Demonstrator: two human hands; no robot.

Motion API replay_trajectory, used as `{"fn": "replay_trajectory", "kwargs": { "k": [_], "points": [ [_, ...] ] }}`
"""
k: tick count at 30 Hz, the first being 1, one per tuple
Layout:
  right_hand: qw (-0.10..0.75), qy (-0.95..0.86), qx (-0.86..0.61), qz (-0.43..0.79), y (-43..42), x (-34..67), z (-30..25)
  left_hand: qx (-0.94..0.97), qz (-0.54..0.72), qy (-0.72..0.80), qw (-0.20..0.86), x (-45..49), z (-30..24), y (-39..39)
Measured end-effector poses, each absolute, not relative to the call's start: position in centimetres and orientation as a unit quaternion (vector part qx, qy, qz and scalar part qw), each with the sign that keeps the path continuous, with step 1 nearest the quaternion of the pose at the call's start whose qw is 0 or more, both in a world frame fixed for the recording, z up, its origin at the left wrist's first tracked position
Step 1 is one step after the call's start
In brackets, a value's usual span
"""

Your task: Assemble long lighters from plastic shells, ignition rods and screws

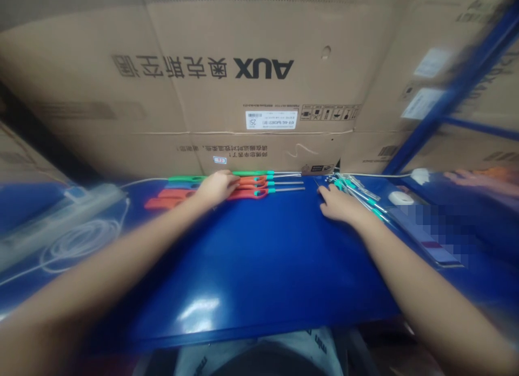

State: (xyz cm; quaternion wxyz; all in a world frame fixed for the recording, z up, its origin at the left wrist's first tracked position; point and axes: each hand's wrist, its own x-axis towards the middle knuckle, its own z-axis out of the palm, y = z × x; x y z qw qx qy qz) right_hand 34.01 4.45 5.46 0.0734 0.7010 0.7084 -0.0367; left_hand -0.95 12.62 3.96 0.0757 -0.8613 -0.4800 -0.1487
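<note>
Several long-necked lighters (249, 194) with orange, green and blue handles lie side by side along the back of the blue table. Their metal tubes point right. My left hand (219, 188) lies across the handles with its fingers curled over them, and the undersides of the fingers are hidden. Farther right, my right hand (339, 204) is beside a pile of metal lighter tubes (365, 195) with turquoise ends. Its thumb and forefinger are apart, close to the left end of that pile. A thin dark line shows by the fingertip, too small to name.
A large cardboard box wall (182, 105) stands behind the table (259, 268). On the left are a coiled white cable (87, 238) and a blurred power strip (52, 224). A white roll (400, 198) and a flat, partly pixelated device (436, 251) lie right. Another person's hand (482, 182) shows far right.
</note>
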Motion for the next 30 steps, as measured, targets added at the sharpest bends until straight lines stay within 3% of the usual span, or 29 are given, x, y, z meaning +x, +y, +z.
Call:
{"fn": "replay_trajectory", "kwargs": {
  "k": [11,22,26,30],
  "points": [
    [0.054,0.717,0.695,-0.021,4.9,34.7,4.8,-0.843,-0.21,-0.481,0.113,-0.5,4.5,10.4],
    [-0.042,0.819,0.572,0.035,4.9,33.7,4.1,-0.858,-0.207,-0.469,0.037,-8.0,5.0,5.6],
    [-0.121,0.884,0.451,0.016,4.6,32.4,3.9,-0.845,-0.11,-0.52,-0.056,-11.1,6.4,5.7],
    [-0.149,0.902,0.404,0.005,3.9,31.1,3.9,-0.827,-0.051,-0.558,-0.046,-11.4,7.8,5.2]
  ]
}}
